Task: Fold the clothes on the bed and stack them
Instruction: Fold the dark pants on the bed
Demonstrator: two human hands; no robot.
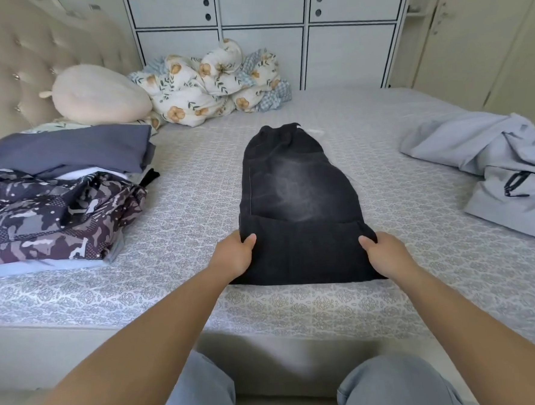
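A pair of black faded jeans (297, 194) lies lengthwise in the middle of the bed (181, 201), its near end doubled over. My left hand (233, 256) grips the left side of that near folded end, thumb on top. My right hand (385, 253) grips the right side the same way. At the left of the bed stands a stack of folded clothes (56, 209) with a camouflage-print piece in front and a dark blue-grey piece behind it. An unfolded light grey-blue garment (496, 169) lies crumpled at the right.
A floral duvet (215, 83) is bunched at the far side beside a cream pillow (100, 95) and a tufted headboard (25, 60). White cabinets (264, 21) stand behind the bed. My knees in light jeans are at the near bed edge.
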